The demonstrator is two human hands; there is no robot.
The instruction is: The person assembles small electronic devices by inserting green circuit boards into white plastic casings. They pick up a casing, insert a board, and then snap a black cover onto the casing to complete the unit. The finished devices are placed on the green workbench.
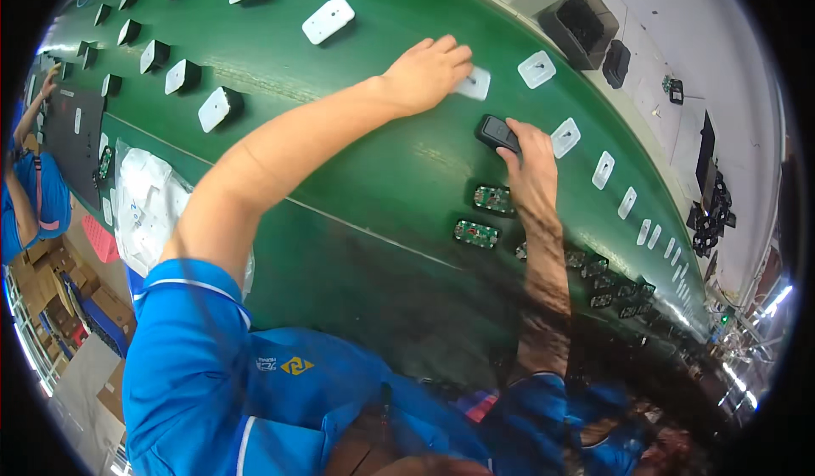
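My left hand (429, 75) reaches across the green belt, its fingers bent over the edge of a white rectangular cover (474, 85); the fingertips are partly hidden. To its right, my right hand (535, 164) grips a black plastic casing (497, 133) with rounded corners between thumb and fingers. Just below that casing lie two black shells with green circuit boards in them, one circuit board (493, 198) closer to my right wrist and another circuit board (476, 233) nearer to me. A loose white cover (537, 70) rests beyond my right hand, another white cover (565, 137) beside it.
The green conveyor belt (340, 149) carries several black casings with white tops (221, 109) at left and a row of white covers at right. A clear plastic bag (148, 192) of white pieces lies by my left arm. A black bin (580, 19) stands beyond the belt; another person (42, 192) works far left.
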